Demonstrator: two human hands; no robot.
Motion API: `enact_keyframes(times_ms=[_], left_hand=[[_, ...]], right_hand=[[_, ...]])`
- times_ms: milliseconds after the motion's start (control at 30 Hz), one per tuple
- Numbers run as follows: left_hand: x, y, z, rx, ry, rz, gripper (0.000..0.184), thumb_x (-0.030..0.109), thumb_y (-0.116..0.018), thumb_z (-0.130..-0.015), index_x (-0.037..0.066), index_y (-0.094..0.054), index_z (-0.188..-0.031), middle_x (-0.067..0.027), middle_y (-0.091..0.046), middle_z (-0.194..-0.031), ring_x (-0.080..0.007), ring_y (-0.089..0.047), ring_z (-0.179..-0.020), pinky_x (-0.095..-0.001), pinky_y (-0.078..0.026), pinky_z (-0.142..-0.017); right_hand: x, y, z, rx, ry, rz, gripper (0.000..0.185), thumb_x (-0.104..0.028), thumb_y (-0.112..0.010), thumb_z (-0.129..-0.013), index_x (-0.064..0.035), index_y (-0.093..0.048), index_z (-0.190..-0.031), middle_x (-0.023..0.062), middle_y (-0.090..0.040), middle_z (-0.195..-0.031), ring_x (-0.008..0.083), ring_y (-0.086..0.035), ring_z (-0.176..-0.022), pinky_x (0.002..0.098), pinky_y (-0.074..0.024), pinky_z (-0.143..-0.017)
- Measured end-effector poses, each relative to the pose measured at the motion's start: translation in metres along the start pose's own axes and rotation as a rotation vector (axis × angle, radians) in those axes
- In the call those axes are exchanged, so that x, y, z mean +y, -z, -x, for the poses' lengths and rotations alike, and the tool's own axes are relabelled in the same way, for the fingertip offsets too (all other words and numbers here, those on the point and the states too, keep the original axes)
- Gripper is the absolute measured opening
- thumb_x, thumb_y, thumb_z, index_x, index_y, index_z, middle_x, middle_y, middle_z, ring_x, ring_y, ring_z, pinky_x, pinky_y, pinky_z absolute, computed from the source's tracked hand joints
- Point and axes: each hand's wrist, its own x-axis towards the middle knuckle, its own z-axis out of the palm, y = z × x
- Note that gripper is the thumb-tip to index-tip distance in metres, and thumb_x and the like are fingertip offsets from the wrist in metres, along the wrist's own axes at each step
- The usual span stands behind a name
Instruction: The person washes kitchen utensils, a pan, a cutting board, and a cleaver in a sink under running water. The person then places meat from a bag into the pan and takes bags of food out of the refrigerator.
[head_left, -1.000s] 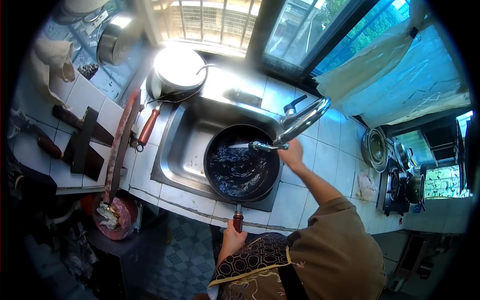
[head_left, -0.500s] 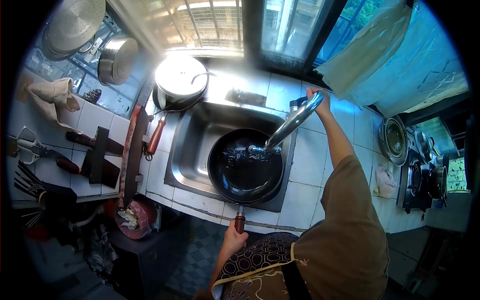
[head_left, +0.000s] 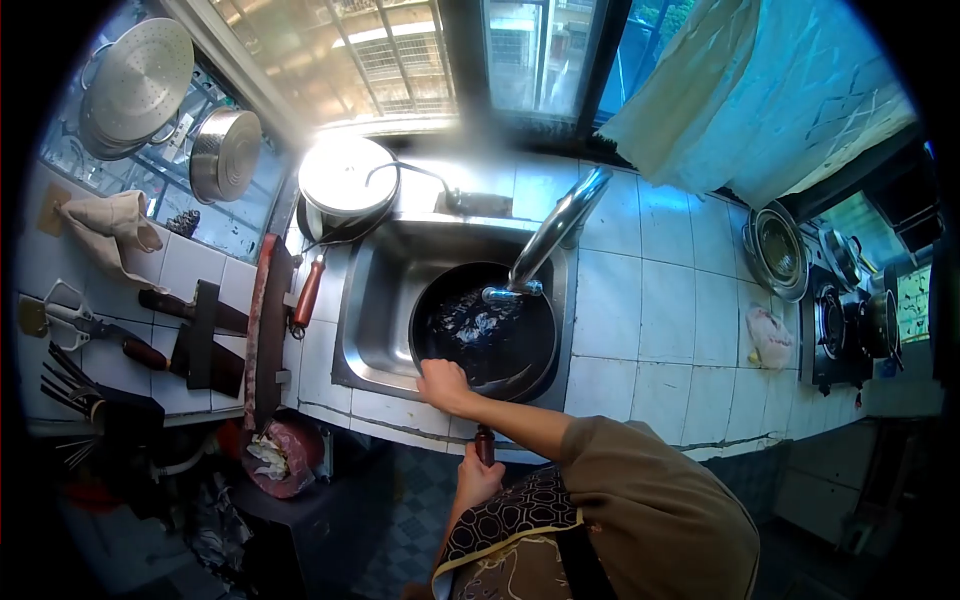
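Half a second ago the right arm (head_left: 520,422) stretched up beside the faucet (head_left: 560,225); now it crosses above the near edge of the pan (head_left: 490,350), with the right hand (head_left: 443,383) at the pan's near left rim, its fingers curled, though whether they grasp anything cannot be told. The left hand (head_left: 479,477) remains where it was, fingers wrapped around the brown handle (head_left: 485,445). Beyond the right fingers rises the barred window (head_left: 370,60); a pale curtain (head_left: 770,110) hangs farther off to their right. The white-tiled counter (head_left: 600,320) spreads on both sides of them, the stove (head_left: 830,335) standing well to their right, and the steel sink (head_left: 375,310) opens just ahead. The pan lies over the sink's right part, ahead of the left fingers, mouth upward with water (head_left: 470,325) inside; its long axis runs from those fingers away toward the window side, the handle pointing back at the person's body.
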Motion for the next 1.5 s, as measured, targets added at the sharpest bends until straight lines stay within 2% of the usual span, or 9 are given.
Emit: enact_keyframes(times_ms=[100, 200, 267, 300, 333, 433, 567, 867, 1500], left_hand=[[0.004, -0.001, 0.004, 0.071, -0.053, -0.258, 0.037, 0.011, -0.056, -0.067, -0.003, -0.039, -0.097, -0.0251, -0.056, -0.069, -0.0396, -0.058, -0.065, -0.0433, -0.046, -0.059], [0.01, -0.007, 0.007, 0.171, -0.109, -0.398, 0.039, 0.011, -0.057, -0.068, -0.004, -0.037, -0.098, -0.0286, -0.056, -0.074, -0.0438, -0.056, -0.072, -0.0478, -0.044, -0.066], [0.019, -0.007, 0.007, 0.172, -0.083, -0.464, 0.04, 0.01, -0.057, -0.069, -0.004, -0.035, -0.099, -0.0294, -0.056, -0.078, -0.0445, -0.056, -0.073, -0.0494, -0.043, -0.066], [0.021, -0.007, 0.005, 0.203, -0.073, -0.481, 0.04, 0.01, -0.057, -0.069, -0.003, -0.034, -0.099, -0.0295, -0.056, -0.079, -0.0448, -0.056, -0.073, -0.0492, -0.043, -0.066], [0.023, -0.007, 0.004, 0.233, -0.065, -0.501, 0.04, 0.01, -0.056, -0.069, -0.003, -0.034, -0.099, -0.0295, -0.056, -0.081, -0.0451, -0.055, -0.073, -0.049, -0.043, -0.066], [0.025, -0.012, 0.0, 0.267, -0.04, -0.44, 0.041, 0.01, -0.056, -0.069, -0.002, -0.033, -0.101, -0.0279, -0.056, -0.082, -0.0442, -0.055, -0.074, -0.0473, -0.044, -0.067], [0.002, -0.021, -0.014, 0.309, -0.049, -0.121, 0.045, 0.008, -0.058, -0.067, -0.001, -0.033, -0.104, -0.0255, -0.055, -0.083, -0.042, -0.056, -0.077, -0.0448, -0.043, -0.069], [0.003, -0.025, -0.007, 0.504, -0.083, -0.181, 0.05, 0.007, -0.058, -0.068, 0.0, -0.032, -0.109, -0.0261, -0.054, -0.09, -0.0417, -0.055, -0.082, -0.0444, -0.042, -0.074], [-0.003, -0.022, -0.006, 0.485, -0.085, -0.193, 0.052, 0.01, -0.06, -0.069, -0.001, -0.033, -0.112, -0.026, -0.056, -0.091, -0.0403, -0.056, -0.083, -0.0436, -0.043, -0.074]], right_hand=[[-0.011, 0.003, -0.001, 0.202, -0.075, -0.103, 0.022, -0.02, -0.058, -0.071, 0.001, -0.055, -0.071, 0.0226, -0.058, -0.071, 0.0378, -0.058, -0.07, 0.0458, -0.0465, -0.066], [-0.02, 0.024, 0.008, 0.367, -0.062, -0.201, 0.019, -0.016, -0.059, -0.069, 0.0019, -0.053, -0.07, 0.0226, -0.057, -0.067, 0.0367, -0.058, -0.065, 0.0426, -0.0467, -0.06], [-0.018, 0.041, 0.01, 0.426, -0.085, -0.36, 0.02, -0.017, -0.061, -0.07, 0.0017, -0.053, -0.07, 0.0181, -0.057, -0.062, 0.0275, -0.058, -0.055, 0.0352, -0.0455, -0.053], [-0.016, 0.046, 0.012, 0.458, -0.052, -0.633, 0.021, -0.018, -0.063, -0.069, 0.0009, -0.055, -0.074, 0.0182, -0.059, -0.068, 0.0314, -0.059, -0.063, 0.0357, -0.0445, -0.057], [-0.003, 0.039, 0.005, 0.465, -0.027, -0.812, 0.017, -0.014, -0.062, -0.072, 0.001, -0.057, -0.078, 0.0119, -0.06, -0.067, 0.0202, -0.059, -0.061, 0.0308, -0.0444, -0.057], [-0.006, 0.059, 0.014, 0.294, -0.062, -1.331, 0.013, -0.01, -0.057, -0.081, 0.0007, -0.057, -0.088, 0.0025, -0.06, -0.078, 0.0081, -0.054, -0.066, 0.0207, -0.0438, -0.062], [0.001, 0.062, 0.017, 0.178, -0.067, -1.584, 0.017, -0.014, -0.058, -0.083, -0.0007, -0.057, -0.093, 0.0026, -0.06, -0.082, 0.0072, -0.055, -0.072, 0.0207, -0.044, -0.07], [0.001, 0.062, 0.026, -0.029, -0.034, -1.79, 0.019, -0.018, -0.056, -0.084, -0.0028, -0.056, -0.095, 0.0028, -0.061, -0.087, 0.0092, -0.057, -0.078, 0.0222, -0.0441, -0.073], [-0.012, 0.06, 0.035, -0.04, 0.011, -1.669, 0.02, -0.018, -0.056, -0.084, -0.0024, -0.057, -0.097, 0.0027, -0.061, -0.087, 0.0083, -0.056, -0.078, 0.0224, -0.0438, -0.073]])
